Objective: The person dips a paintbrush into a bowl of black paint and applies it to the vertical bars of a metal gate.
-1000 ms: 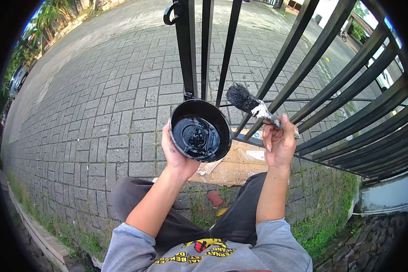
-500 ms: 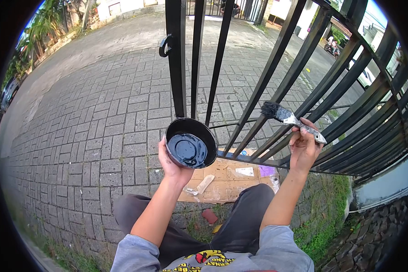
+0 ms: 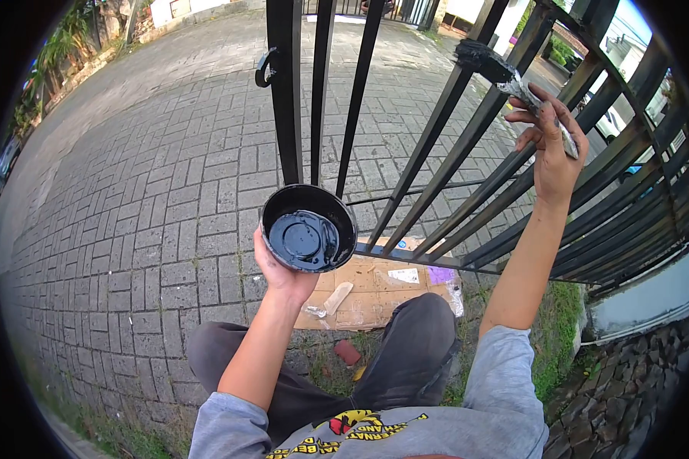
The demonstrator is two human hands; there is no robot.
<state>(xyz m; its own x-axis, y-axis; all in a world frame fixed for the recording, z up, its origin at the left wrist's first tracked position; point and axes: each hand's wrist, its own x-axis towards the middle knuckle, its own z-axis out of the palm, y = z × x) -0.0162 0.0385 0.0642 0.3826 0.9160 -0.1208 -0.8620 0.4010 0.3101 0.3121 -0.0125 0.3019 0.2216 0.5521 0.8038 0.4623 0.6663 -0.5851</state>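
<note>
A round black bowl (image 3: pixel 308 229) with a pool of dark paint in the bottom rests in my left hand (image 3: pixel 283 275), whose fingers are mostly hidden beneath it. My right hand (image 3: pixel 553 141) grips the handle of a paintbrush (image 3: pixel 505 76), its dark bristles pointing up and left. Those bristles are at a bar of the black metal gate (image 3: pixel 434 138); whether they touch it I cannot tell. Bare, brownish patches show on some bars to the right.
Flattened cardboard (image 3: pixel 367 298) with scraps and a purple patch lies under the gate's bottom rail. A reddish piece (image 3: pixel 347 352) is on the ground between my legs. Grey paving (image 3: pixel 168 191) spreads left; grass (image 3: pixel 563 329) and dark stones (image 3: pixel 628 390) lie right.
My right hand and the brush have moved up and slightly right, with the bristles now higher along the bars. The bowl sits slightly further left and up in view.
</note>
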